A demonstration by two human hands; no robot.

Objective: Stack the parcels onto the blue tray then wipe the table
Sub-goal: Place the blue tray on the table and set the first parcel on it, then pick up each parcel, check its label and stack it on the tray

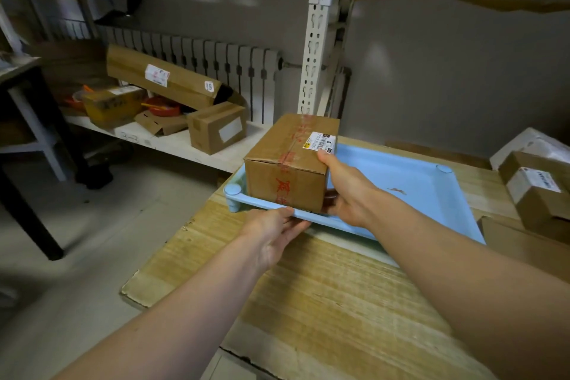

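Note:
A light blue tray point(413, 182) lies on the wooden table point(324, 302), reaching over its far left corner. A brown cardboard parcel point(290, 163) with red tape and a white label stands in the tray's left part. My right hand point(345, 191) grips the parcel's right side, thumb on its top edge and fingers low along the side. My left hand point(274, 234) holds the tray's near rim, thumb on top and fingers underneath. Another taped parcel point(536, 191) with a white label sits on the table at the right edge.
A flat cardboard piece point(524, 244) lies under the right parcel, and a white bag point(533, 142) lies behind it. A white metal shelf point(172, 142) to the left carries several boxes. The shelf upright point(314, 49) rises just behind the tray. A dark table leg point(27, 207) stands far left.

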